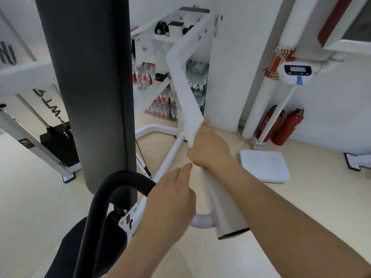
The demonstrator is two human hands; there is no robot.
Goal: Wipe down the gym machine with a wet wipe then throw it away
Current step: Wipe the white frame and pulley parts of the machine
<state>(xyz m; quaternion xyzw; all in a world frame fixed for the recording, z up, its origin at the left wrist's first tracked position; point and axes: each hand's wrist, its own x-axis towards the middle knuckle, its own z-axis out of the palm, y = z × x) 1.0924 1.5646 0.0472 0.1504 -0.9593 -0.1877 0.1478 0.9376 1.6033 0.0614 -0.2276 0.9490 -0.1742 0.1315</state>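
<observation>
Head view. Step in hand, judged: wiping the gym machine's white arm bar [180, 77], mid-length. The task is far from its end, since the throw-away part is not yet started.

How to do it well:
- keep the wet wipe [188, 131] wrapped right round the bar, not just on its top face
- slide along the bar in one long pass with even squeeze
- steady the bar with the free hand so it doesn't swing
- refold when the wipe bunches
- the black handle [112, 189] left of the bar's lower end likely needs a pass too

Hands:
- The right hand [208, 147] is curled round the bar and clamps the wipe against it. A strip of wipe shows just above the knuckles. It is white on white, so its edges are hard to tell.
- The left hand [172, 195] is just below the right. Its fingers are mostly straight and together, with the tips touching the bar close under the right wrist. It holds nothing that I can see. The thumb is hidden.

The wipe is on the bar under the right palm, about halfway down.

Also around the bar: a black back pad [90, 77] stands well to the left. A white floor scale [265, 165] lies to the right on the floor, and two red fire extinguishers [287, 127] stand beyond it by the wall.
</observation>
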